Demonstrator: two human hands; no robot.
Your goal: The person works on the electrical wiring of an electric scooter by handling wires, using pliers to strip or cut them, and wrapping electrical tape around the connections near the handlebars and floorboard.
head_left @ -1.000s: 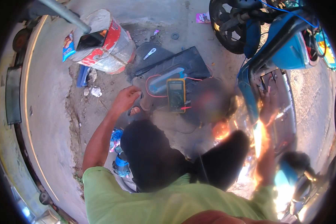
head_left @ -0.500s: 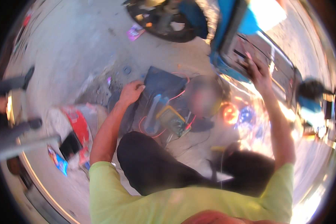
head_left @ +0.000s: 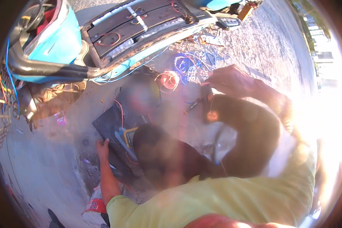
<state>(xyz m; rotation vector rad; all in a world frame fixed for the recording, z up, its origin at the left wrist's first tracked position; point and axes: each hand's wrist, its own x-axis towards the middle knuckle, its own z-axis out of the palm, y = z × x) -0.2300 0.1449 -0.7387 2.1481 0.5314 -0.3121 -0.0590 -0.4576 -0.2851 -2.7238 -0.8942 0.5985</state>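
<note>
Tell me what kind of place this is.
Probably an outdoor roadside repair spot: a blue scooter opened up, loose coils of wire on bare concrete ground, and a yellow meter beside the person's knee.

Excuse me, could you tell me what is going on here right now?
A person in a green shirt sits on the ground beside a blue vehicle with an open compartment of wiring. Their left hand rests flat on a dark panel lying on the ground, next to a yellow meter. Their right hand reaches toward a tangle of blue and red wires on the ground; glare hides whether it holds anything.
</note>
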